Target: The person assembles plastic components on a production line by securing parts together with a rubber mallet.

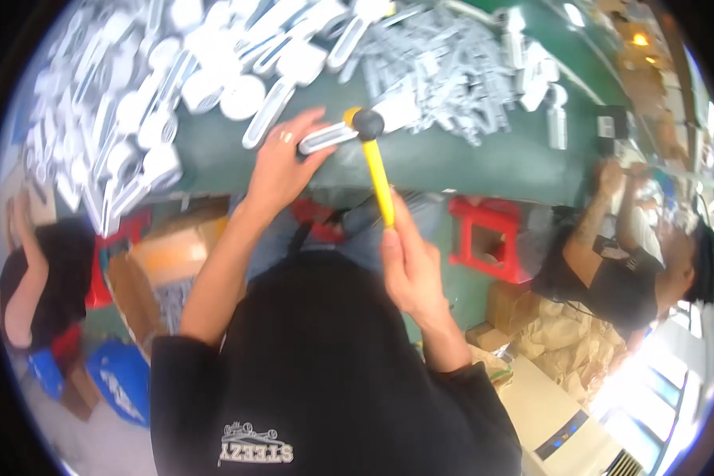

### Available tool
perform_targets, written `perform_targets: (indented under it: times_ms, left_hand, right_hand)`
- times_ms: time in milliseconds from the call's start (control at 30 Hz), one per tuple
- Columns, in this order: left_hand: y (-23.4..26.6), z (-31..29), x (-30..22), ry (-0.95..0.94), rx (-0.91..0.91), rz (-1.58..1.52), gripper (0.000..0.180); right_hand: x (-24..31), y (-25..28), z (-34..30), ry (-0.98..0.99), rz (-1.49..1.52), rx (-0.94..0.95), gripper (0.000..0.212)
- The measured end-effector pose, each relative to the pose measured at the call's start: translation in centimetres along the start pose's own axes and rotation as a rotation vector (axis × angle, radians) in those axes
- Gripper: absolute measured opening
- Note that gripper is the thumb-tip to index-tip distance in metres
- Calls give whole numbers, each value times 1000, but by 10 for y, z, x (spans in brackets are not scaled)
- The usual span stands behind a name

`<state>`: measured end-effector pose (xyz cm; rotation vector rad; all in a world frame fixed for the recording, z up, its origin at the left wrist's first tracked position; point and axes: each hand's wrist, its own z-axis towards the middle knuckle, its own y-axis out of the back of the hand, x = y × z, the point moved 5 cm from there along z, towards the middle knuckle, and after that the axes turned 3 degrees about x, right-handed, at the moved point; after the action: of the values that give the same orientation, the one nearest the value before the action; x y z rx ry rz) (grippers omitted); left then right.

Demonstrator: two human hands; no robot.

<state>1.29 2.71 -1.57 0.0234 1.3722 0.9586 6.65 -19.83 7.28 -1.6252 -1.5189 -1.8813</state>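
The hammer (378, 176) has a smooth yellow handle, plastic by its look, and a matt dark head; the pale piece (331, 138) beside that head also looks like smooth plastic. Beneath the hammer the green table (214, 151) has a slight sheen, while right of it are a smooth red plastic stool (484, 209) and, lower, rough crumpled brown paper (567, 343).

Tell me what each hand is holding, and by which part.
The right hand holds the mallet by the lower end of its yellow handle; the left hand holds the white piece by its grey-edged handle.
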Motion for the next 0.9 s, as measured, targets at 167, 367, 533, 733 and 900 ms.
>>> perform_targets:
  times_ms: [167,367,533,733,900]
  left_hand:
    - [23,-19,-23,-221,-74,211,47]
    - [116,-83,-41,161,-352,-253,49]
    - [210,-39,-19,291,-701,-579,56]
    - [434,23,102,94,-829,-352,59]
    - [601,107,289,254,-787,143,59]
  right_hand:
    - [-65,102,43,-388,-169,-429,80]
    - [-226,287,128,-468,-422,-844,77]
    - [-333,350,124,-240,-866,-676,41]
    - [-186,279,63,-181,-190,-1123,37]
    - [-159,207,16,-272,102,-763,36]
